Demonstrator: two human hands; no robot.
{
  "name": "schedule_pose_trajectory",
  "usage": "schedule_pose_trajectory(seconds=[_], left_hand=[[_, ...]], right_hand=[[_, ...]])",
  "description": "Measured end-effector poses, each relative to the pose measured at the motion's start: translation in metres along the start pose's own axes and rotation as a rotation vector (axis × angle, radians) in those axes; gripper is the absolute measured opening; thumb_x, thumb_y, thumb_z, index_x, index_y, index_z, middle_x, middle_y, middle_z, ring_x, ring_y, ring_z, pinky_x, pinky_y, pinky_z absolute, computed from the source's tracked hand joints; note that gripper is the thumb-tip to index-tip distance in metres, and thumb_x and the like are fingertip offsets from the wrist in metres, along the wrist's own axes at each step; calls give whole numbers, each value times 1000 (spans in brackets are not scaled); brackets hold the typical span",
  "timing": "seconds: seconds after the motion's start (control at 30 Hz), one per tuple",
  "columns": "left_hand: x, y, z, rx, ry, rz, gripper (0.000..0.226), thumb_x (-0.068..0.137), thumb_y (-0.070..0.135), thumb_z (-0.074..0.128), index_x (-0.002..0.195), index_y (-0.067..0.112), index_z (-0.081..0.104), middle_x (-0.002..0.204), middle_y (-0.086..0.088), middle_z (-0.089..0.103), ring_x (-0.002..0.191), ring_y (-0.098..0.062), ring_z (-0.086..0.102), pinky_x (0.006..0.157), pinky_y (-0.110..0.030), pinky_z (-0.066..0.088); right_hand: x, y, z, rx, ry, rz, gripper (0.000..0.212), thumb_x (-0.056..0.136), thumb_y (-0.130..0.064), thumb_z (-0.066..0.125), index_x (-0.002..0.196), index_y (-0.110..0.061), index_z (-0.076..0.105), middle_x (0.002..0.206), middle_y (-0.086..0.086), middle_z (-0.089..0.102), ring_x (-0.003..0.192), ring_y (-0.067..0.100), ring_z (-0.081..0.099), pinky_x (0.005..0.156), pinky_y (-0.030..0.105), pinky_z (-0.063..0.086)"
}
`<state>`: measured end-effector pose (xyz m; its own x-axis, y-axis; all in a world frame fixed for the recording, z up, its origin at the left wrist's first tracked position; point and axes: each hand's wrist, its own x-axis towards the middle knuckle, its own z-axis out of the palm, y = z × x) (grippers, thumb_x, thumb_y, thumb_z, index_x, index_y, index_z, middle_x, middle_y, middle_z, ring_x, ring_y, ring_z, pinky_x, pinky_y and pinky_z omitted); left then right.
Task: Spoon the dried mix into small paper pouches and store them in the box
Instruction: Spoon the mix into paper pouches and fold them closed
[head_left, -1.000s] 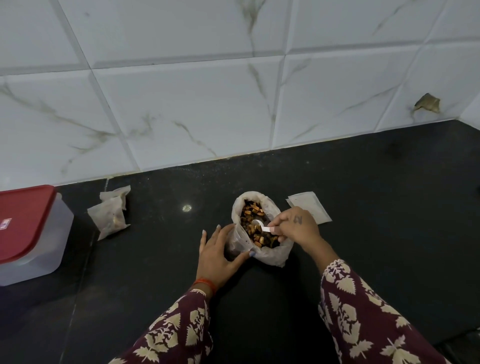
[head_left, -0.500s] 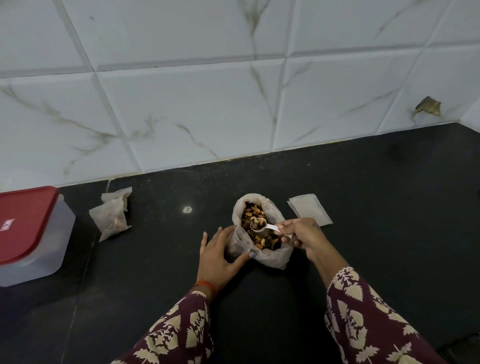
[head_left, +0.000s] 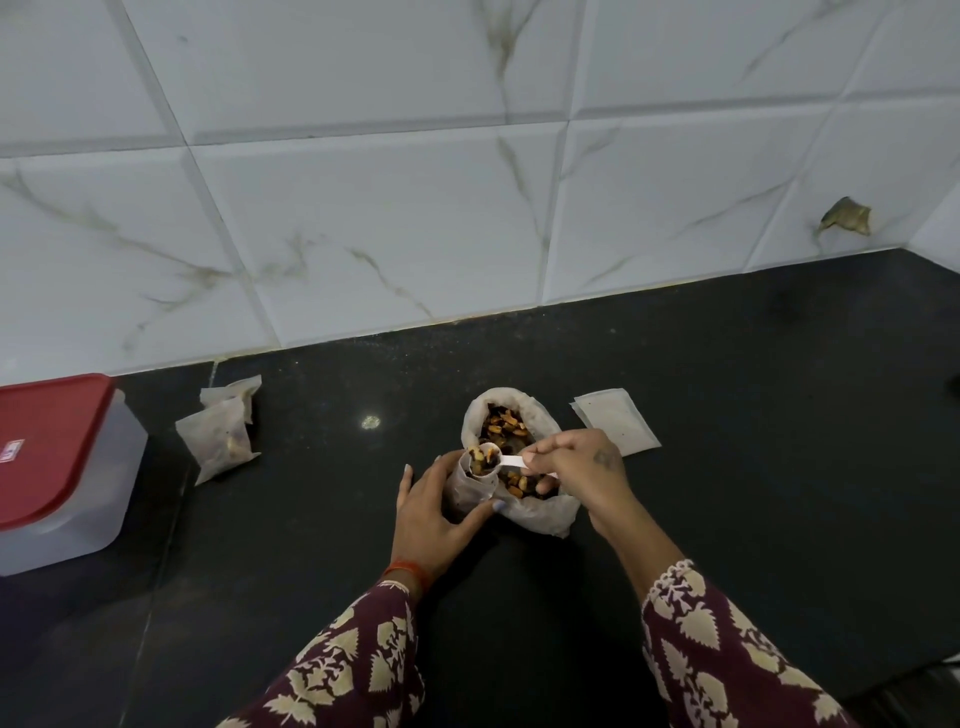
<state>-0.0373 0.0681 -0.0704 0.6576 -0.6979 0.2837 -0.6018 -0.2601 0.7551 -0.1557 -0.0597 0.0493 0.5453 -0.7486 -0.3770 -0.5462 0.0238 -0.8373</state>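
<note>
Fingers of the right hand (head_left: 582, 467) pinch the spoon (head_left: 501, 461) over the small pouch (head_left: 470, 486) – the left hand (head_left: 436, 512) grips it, touching the big bag (head_left: 519, 467). Filled pouches (head_left: 223, 436) and red-lidded box (head_left: 57, 467) sit far left on the desk (head_left: 727, 415) – flat pouches (head_left: 615, 426) right.

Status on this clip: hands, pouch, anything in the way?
Left hand grips open pouch. Right hand pinches white spoon, loaded, over pouch mouth. Nothing blocking; box lidded, far left.

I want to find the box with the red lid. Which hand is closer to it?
Left. The left hand, holding a small pouch, is nearer the red-lidded box at far left. The right hand, holding the spoon, is farther right.
</note>
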Motion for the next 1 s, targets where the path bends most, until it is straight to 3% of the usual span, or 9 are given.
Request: schedule_pose_trajectory(seconds=[0.1,0.27,0.37,0.47,0.6,0.7,0.8,0.87,1.0], left_hand=[[-1,0,0,-8,13,-4,63,73,73,54,123,35,48,115,21,61,112,6,52,119,-41,7],[0,1,0,-21,21,-16,59,73,72,55,120,38,48,110,24,61,108,10,52,119,-37,7],[0,1,1,-12,25,-21,59,73,70,56,120,36,48,110,24,61,108,11,52,119,-38,8],[0,3,0,-17,32,-31,59,72,70,57,120,37,47,110,25,60,108,13,49,119,-37,8],[0,5,-1,-22,37,-26,56,71,69,56,118,40,45,108,28,56,105,23,43,119,-36,8],[-1,5,-1,-22,41,-24,58,71,69,56,119,38,46,108,28,55,105,28,38,119,-36,9],[-1,5,-1,-23,42,-29,60,72,68,56,119,33,49,110,24,59,106,24,41,119,-39,10],[-1,5,-1,-24,33,-26,58,73,68,56,118,33,50,111,24,60,108,15,49,119,-40,10],[-2,7,-4,-28,26,-25,60,73,68,57,121,32,50,111,23,60,108,11,50,119,-41,10]], right_hand=[[-2,0,10,-252,62,-181,8,83,-22,68,89,-25,74,72,-6,70,64,4,64,75,26,55],[-11,8,23,-617,195,-569,19,88,-28,62,104,-28,72,96,-10,71,88,4,62,77,16,43],[-12,17,24,-697,208,-804,16,82,-26,69,97,-21,74,87,-5,73,80,9,66,71,19,48],[-7,28,23,-726,302,-1019,11,76,-26,69,80,-18,76,71,-4,71,63,10,66,56,28,55],[2,43,19,-695,357,-1118,16,69,-30,80,80,-19,76,77,-6,73,69,6,66,62,20,53],[4,45,17,-649,389,-1182,9,75,-26,73,79,-19,76,78,-6,73,71,6,67,64,20,53],[4,45,18,-546,417,-1105,5,76,-19,74,80,-20,77,79,-7,73,74,4,65,65,16,51],[-1,40,17,-402,400,-808,15,75,-16,77,85,-26,76,81,-9,69,74,0,60,65,11,45],[-1,32,5,105,313,-281,14,81,-19,73,84,-33,73,83,-13,70,80,2,64,70,19,49]])
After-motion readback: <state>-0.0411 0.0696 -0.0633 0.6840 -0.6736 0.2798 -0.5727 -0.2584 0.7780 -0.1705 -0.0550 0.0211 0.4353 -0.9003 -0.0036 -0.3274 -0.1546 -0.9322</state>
